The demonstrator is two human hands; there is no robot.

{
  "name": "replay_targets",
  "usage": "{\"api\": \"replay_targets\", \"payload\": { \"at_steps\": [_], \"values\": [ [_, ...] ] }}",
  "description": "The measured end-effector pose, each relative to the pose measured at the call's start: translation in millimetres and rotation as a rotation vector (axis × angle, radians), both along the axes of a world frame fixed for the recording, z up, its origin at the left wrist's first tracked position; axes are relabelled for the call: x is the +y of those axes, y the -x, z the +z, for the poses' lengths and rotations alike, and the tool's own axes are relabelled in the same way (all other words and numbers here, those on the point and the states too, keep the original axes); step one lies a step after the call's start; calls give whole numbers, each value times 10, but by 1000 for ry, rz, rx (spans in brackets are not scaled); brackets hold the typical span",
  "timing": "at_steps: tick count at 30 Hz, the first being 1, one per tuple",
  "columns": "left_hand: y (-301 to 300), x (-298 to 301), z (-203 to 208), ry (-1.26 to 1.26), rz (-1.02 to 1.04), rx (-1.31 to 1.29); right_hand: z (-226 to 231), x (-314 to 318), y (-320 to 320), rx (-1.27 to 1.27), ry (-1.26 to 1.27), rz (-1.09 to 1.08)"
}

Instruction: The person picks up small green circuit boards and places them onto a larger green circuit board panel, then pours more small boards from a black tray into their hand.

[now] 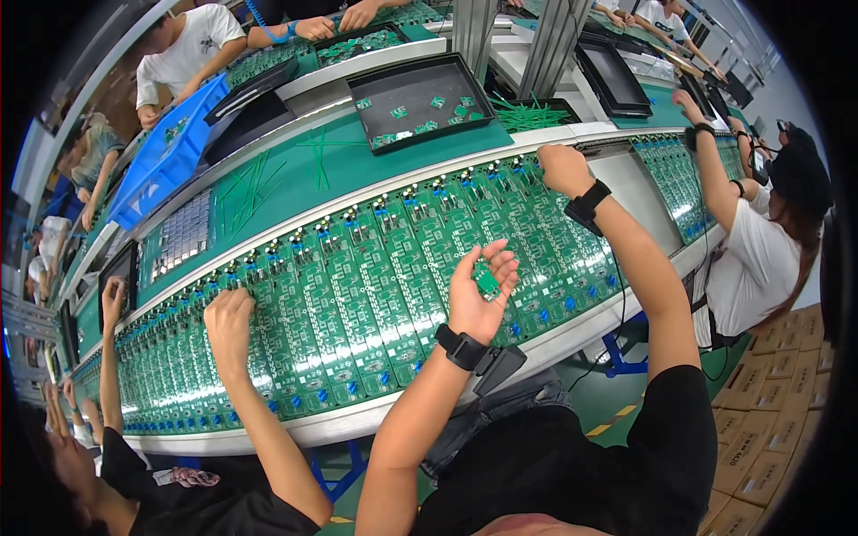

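Observation:
Palm up over the row of boards, my left hand [483, 288] curls its fingers around a few small green circuit boards [487, 282]. A strap with a dark grey box is on that wrist. My right hand [565, 170] is closed, knuckles up, at the far edge of the row, near its right end. Whatever its fingertips grip there is hidden under them. Beneath both hands lie long green circuit board panels [402, 295], side by side, with blue parts along the near edge and small upright components along the far edge.
Beyond the row stands a black tray [420, 103] with small green boards, beside thin green strips [536, 114]. A blue bin [170, 152] sits farther left. A co-worker's hand [230, 317] works close on my left; another person [760, 241] stands at right. Cartons [769, 402] are stacked lower right.

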State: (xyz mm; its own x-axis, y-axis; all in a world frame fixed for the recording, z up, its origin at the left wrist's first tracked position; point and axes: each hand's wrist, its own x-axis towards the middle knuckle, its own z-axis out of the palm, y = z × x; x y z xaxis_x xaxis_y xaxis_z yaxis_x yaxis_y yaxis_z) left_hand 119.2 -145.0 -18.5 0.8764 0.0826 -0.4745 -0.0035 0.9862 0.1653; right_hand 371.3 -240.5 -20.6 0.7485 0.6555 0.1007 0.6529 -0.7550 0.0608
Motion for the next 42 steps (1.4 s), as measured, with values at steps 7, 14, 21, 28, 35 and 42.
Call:
{"api": "replay_targets", "payload": {
  "at_steps": [7,14,21,28,35,42],
  "values": [
    [-28,-5,107,60,40,-75,286,24,478,-206,-283,184],
    [-14,11,24,52,85,-142,704,-43,1688,185,-521,532],
    [-51,-26,3,-2,67,-148,484,-49,1796,428,-604,475],
    [-40,-20,-15,79,103,-23,527,-71,1758,544,-744,536],
    [-36,-34,-44,34,72,35,579,-215,1283,601,-897,218],
    [-59,-60,-40,41,67,16,-26,-694,108,202,-793,82]
  ]
}}
